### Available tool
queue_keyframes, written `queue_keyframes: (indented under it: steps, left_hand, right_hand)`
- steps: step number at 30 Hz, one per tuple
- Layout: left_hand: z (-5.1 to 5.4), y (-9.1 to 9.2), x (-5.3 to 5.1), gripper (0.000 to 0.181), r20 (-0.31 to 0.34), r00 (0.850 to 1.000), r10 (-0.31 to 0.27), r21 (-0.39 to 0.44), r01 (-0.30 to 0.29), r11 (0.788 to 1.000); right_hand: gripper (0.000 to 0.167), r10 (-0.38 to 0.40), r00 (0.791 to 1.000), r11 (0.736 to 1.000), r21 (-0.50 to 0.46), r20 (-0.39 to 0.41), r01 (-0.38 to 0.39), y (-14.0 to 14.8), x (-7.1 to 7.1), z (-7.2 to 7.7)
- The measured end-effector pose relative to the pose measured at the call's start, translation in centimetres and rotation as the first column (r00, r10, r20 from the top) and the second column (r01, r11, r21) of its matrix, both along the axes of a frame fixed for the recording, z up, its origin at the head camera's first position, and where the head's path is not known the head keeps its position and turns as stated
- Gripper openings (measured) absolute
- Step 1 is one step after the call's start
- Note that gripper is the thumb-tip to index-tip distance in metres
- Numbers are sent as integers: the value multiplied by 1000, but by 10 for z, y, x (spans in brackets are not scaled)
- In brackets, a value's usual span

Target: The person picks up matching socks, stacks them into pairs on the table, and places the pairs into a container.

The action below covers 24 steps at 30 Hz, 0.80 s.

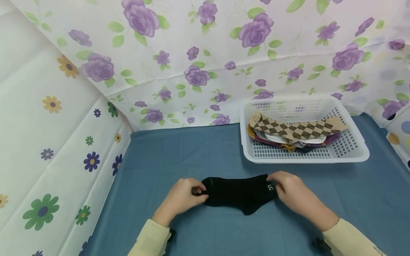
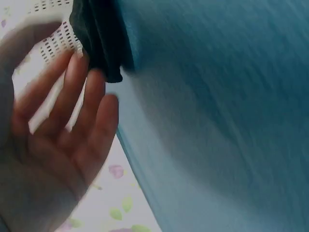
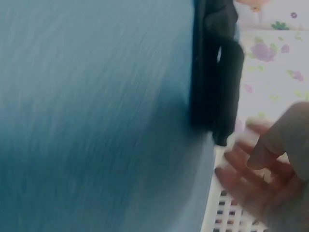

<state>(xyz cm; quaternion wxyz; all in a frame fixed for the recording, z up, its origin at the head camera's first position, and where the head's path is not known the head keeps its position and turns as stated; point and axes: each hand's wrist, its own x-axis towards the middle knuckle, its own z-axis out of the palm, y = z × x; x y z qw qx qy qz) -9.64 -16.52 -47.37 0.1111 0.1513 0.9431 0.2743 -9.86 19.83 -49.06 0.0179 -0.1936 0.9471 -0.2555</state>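
Note:
A black ankle sock lies stretched sideways on the blue cloth, small white letters near its cuff at the right. At its toe end is my left hand, fingertips at the fabric's edge. In the left wrist view, the thumb stands apart from the loosely bent fingers, which lie beside the dark sock with nothing pinched. My right hand is by the cuff. The right wrist view shows its blurred fingers and thumb spread just off the end of the sock, which looks layered there.
Behind the sock, to the right, a white perforated basket holds a pile of socks, a brown-and-beige checkered sock on top. Flowered sheets hang at the back and left of the blue cloth.

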Motion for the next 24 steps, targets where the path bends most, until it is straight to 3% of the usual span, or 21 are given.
queue_keyframes:
  steps: [2, 4, 7, 10, 16, 19, 24]
  left_hand:
    - [0, 1, -1, 24, -42, 992, 121, 14, -121, 993]
    - [-2, 3, -1, 30, -66, 972, 226, 16, -225, 974]
    - [-6, 7, 0, 33, -54, 952, 302, -4, -302, 953]
    - [-7, 11, 1, 27, -46, 950, 310, 0, -311, 951]
    - [-6, 13, -1, 19, -81, 955, 285, 104, -276, 955]
    - [-6, 14, -1, 17, -48, 957, 284, 128, -277, 952]
    - [-11, 18, 0, 27, 23, 959, 282, 74, -283, 956]
  right_hand:
    - [20, -105, 988, 994, 4, 110, 106, -4, 1, 2]
    - [34, -180, 967, 984, 37, 181, 177, -7, 2, 2]
    - [40, -225, 950, 974, 56, 216, 219, -10, 4, 0]
    - [34, -243, 942, 970, 41, 229, 240, -12, 5, 0]
    - [25, -237, 946, 966, -52, 222, 254, -10, 6, 3]
    - [21, -240, 943, 959, -97, 232, 268, -9, 7, 6]
    - [18, -240, 907, 943, -138, 345, 302, -9, 7, 9]
